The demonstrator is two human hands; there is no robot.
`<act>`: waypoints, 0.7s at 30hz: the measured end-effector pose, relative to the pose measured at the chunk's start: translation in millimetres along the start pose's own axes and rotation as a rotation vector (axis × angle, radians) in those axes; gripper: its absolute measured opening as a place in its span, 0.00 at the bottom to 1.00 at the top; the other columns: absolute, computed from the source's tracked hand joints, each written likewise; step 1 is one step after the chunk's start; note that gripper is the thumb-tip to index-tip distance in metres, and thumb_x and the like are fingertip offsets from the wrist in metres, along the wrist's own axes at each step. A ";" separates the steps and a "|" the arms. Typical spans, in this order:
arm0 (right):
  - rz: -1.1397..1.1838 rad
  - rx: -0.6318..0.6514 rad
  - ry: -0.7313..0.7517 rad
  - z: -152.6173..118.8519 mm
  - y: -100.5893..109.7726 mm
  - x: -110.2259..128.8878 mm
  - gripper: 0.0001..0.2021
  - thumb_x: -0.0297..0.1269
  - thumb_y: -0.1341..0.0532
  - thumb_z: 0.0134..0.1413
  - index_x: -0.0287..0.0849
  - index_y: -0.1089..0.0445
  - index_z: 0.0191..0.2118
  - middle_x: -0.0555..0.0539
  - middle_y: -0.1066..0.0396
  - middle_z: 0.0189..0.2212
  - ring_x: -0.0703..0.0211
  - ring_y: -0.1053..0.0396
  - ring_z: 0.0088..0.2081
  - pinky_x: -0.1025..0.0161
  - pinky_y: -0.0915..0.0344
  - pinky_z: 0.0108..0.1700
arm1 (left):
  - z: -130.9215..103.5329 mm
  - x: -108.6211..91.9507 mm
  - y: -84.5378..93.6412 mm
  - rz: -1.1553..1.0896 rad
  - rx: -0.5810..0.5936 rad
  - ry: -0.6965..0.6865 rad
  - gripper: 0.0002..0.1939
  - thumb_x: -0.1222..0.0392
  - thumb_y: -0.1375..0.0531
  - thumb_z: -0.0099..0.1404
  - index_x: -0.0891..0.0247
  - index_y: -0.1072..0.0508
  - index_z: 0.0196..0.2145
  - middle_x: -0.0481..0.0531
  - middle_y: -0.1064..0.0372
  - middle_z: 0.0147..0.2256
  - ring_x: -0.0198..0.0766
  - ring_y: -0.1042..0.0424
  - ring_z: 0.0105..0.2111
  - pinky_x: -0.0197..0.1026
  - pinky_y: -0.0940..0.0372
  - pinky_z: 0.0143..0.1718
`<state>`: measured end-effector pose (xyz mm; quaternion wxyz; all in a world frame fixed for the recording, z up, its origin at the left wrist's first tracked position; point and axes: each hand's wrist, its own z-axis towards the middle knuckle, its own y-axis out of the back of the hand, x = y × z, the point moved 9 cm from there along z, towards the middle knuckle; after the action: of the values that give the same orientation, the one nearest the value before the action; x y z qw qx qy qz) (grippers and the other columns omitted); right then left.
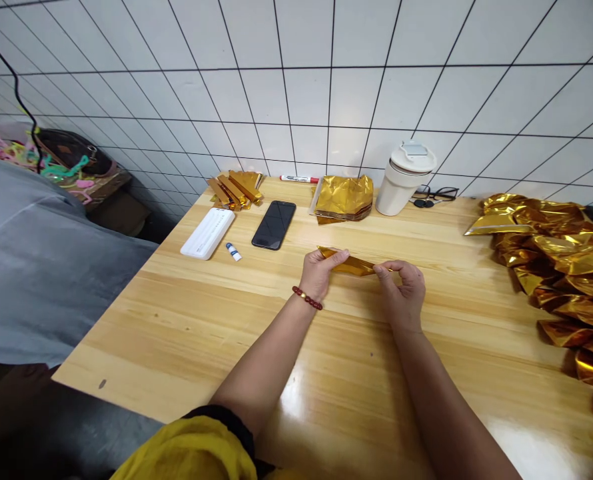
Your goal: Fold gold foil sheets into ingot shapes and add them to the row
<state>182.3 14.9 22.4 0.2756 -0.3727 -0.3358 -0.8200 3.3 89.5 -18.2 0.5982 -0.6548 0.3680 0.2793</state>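
Observation:
A folded strip of gold foil paper (355, 265) is stretched between my two hands, just above the wooden table (216, 333). My left hand (317, 270), with a dark red bead bracelet (307, 298) at the wrist, grips its left end, thumb on top. The right end is pinched between thumb and finger of my right hand (404, 290). Beyond my hands lies a stack of gold foil sheets (344, 198). A large heap of folded gold foil pieces (571, 267) covers the table's right side.
At the back left are folded gold strips (236, 189), a white power bank (208, 233), a small white-and-blue tube (233, 251) and a black phone (274, 225). A red-and-white marker (299, 179), a white lidded cup (404, 179) and black glasses (435, 194) stand or lie near the tiled wall.

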 end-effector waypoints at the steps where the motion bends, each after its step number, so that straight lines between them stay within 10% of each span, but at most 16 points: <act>1: 0.053 -0.001 -0.038 0.2 -0.2 -5.2 0.12 0.49 0.35 0.52 0.46 0.27 0.28 0.50 0.26 0.28 0.54 0.30 0.37 0.50 0.43 0.52 | 0.3 1.4 1.0 -0.024 -0.015 0.020 0.14 0.57 0.25 0.37 0.64 0.22 0.21 0.48 0.26 0.22 0.32 0.29 0.25 0.39 0.34 0.35; 21: 0.399 0.075 -0.295 -4.2 -15.0 -29.7 0.13 0.48 0.37 0.53 0.42 0.27 0.30 0.50 0.29 0.28 0.59 0.33 0.34 0.59 0.35 0.41 | 11.0 13.1 13.5 -0.103 -0.076 0.053 0.17 0.49 0.33 0.52 0.65 0.29 0.21 0.46 0.32 0.20 0.32 0.30 0.24 0.37 0.37 0.32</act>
<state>186.8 27.0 -8.5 0.3938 -0.5369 -0.3224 -0.6729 0.6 98.3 -38.0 0.5763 -0.7023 0.3387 0.2448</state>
